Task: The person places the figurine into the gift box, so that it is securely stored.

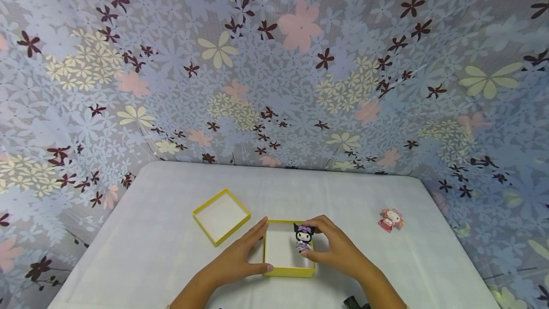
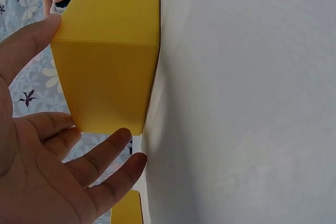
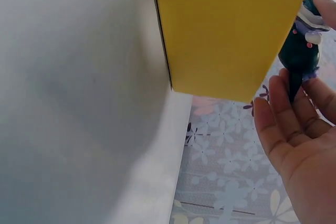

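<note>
A yellow-edged open box (image 1: 289, 272) with a white inside stands near the table's front. My right hand (image 1: 339, 249) pinches a small black, white and purple figurine (image 1: 303, 236) between thumb and fingers, over the box's right side. In the right wrist view the figurine (image 3: 299, 51) is beside the top edge of the yellow box (image 3: 226, 35), with the right hand (image 3: 307, 145) around it. My left hand (image 1: 236, 261) touches the box's left side with thumb and fingers spread. The left wrist view has that hand (image 2: 58, 156) against the yellow wall (image 2: 105, 82).
A shallow yellow-edged lid (image 1: 220, 216) lies on the white table (image 1: 158, 232) to the left, its white inside up. A red, pink and white figurine (image 1: 391, 220) lies to the right. A black object (image 1: 352, 303) is at the front edge, by the right forearm.
</note>
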`<state>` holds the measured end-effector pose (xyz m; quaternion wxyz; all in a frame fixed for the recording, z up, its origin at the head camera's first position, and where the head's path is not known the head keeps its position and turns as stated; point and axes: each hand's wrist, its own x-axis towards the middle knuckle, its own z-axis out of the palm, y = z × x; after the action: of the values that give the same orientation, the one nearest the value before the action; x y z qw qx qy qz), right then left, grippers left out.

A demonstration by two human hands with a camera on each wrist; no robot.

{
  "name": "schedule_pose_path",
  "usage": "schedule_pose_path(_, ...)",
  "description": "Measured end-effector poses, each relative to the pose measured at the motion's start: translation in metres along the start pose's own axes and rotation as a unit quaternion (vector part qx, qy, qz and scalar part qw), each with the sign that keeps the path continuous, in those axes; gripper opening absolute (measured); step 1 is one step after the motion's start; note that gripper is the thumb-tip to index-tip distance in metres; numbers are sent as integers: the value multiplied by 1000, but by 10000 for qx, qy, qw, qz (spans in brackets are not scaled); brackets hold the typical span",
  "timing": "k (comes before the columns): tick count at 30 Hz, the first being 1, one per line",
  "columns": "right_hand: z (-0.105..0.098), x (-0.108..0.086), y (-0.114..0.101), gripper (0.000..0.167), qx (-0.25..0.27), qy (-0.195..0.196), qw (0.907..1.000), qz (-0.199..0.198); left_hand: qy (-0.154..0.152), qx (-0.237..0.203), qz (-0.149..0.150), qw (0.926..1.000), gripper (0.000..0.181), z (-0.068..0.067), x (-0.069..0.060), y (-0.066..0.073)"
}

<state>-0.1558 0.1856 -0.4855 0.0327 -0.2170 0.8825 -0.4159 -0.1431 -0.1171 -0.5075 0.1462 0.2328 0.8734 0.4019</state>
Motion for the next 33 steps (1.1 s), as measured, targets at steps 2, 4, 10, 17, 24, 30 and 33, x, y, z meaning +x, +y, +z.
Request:
schedule_pose_path(2,2,1,-2,64,-19,-49,10000,10,-11,3,-5,10000,103,0,0,0)
schedule_pose_path(4,3,1,-4,63,-53,-94,9999,15,-15,5,-2,10000,103,0,0,0)
schedule_pose_path(10,10,3,-7,61,-361,-156,9991,-159,22,-1,85,10000,102,1,-1,0)
schedule_pose_path(17,17,5,-6,61,-631,-140,9967,-494,39,-21,172,9998,101,0,-2,0)
schedule_pose_path(24,22,8,-10,65,-736,-104,9957,-561,18,-94,260,9996,101,-1,0,-3)
schedule_pose_path(30,26,10,-13,64,-1011,13,9921,-736,50,-139,325,9994,101,0,0,-4)
schedule_pose_path(33,27,11,-15,66,-945,-90,9929,-719,50,-159,340,9993,100,0,0,-4)
